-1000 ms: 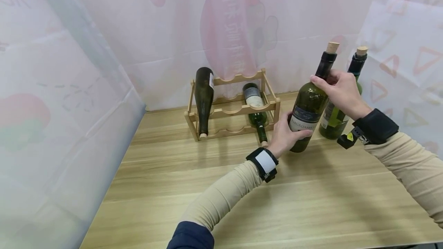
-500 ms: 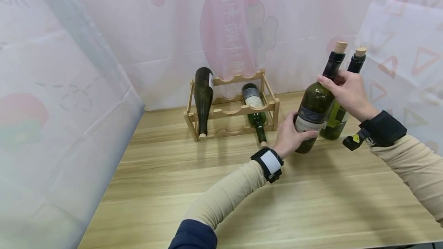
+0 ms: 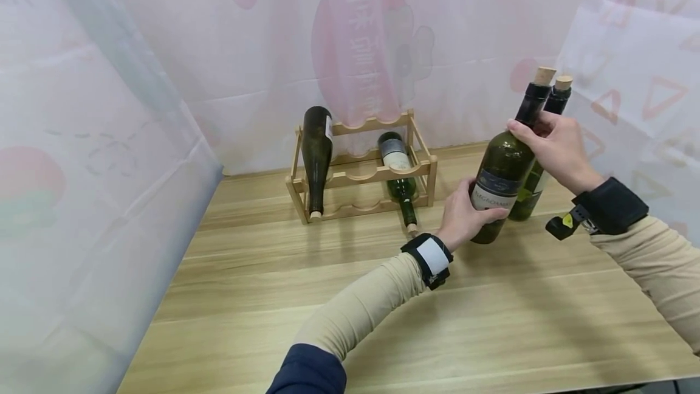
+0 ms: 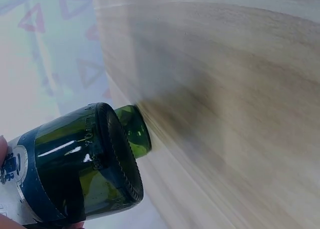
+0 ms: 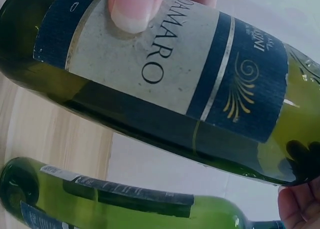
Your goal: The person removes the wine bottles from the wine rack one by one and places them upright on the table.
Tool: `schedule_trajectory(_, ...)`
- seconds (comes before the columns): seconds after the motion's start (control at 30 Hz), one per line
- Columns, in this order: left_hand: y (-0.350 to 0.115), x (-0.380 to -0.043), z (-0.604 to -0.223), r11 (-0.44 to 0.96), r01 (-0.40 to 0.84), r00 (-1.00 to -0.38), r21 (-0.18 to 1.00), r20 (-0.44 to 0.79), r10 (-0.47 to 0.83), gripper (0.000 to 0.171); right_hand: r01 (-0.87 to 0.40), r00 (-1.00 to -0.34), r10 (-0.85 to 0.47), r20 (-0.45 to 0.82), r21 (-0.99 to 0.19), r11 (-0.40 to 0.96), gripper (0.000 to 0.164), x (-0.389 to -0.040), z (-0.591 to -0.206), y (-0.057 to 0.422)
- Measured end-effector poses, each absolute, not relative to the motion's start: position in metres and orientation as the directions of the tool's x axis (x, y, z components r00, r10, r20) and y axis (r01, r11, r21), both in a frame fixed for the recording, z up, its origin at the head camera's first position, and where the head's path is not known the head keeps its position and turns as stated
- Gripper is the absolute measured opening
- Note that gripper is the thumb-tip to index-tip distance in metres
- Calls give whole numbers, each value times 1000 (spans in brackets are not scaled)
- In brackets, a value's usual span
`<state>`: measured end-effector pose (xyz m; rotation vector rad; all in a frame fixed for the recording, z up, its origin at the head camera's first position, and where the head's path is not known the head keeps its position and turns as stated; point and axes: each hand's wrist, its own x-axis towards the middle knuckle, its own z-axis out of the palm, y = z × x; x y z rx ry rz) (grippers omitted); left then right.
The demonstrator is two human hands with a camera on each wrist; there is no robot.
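A dark green corked wine bottle [image 3: 505, 166] with a blue and white label [image 5: 155, 59] is tilted just above the wooden table [image 3: 383, 297]. My left hand [image 3: 465, 217] grips its lower body, thumb on the label. My right hand [image 3: 549, 145] grips its shoulder and neck. The bottle's base [image 4: 117, 161] shows in the left wrist view. Right behind it stands a second corked green bottle [image 3: 552, 114], lying across the bottom of the right wrist view as a paler bottle [image 5: 130, 204].
A small wooden rack [image 3: 363, 166] stands at the back by the curtain. One dark bottle [image 3: 316, 151] lies in its left slot and another bottle [image 3: 399, 175] lies neck-forward in the right part. Translucent patterned curtains [image 3: 98, 157] close the left, back and right sides.
Both hands have carried the held bottle slightly to the right and nearer the standing bottle. The view has shifted a little.
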<state>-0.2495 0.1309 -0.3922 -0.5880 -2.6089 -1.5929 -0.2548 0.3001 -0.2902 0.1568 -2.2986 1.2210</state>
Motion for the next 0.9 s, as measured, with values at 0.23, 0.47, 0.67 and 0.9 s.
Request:
schedule_trajectory(0.23,140,-247,-394,402,330,-927,854,212,311,69,-337,-843,163,512,-740,582,12,-252,-292,306)
schedule_trajectory(0.47,148,-246,-395,410,324,-930,853,207,304,69,-291,-859,170,484,-732,616,16,-248,-292,313)
schedule_trajectory(0.67,152,-244,-396,413,331,-928,848,213,305,68,-278,-858,189,477,-741,611,15,-247,-293,317)
schedule_trajectory(0.9,157,-242,-394,395,318,-928,862,198,314,69,-296,-849,194,491,-747,595,11,-246,-293,323)
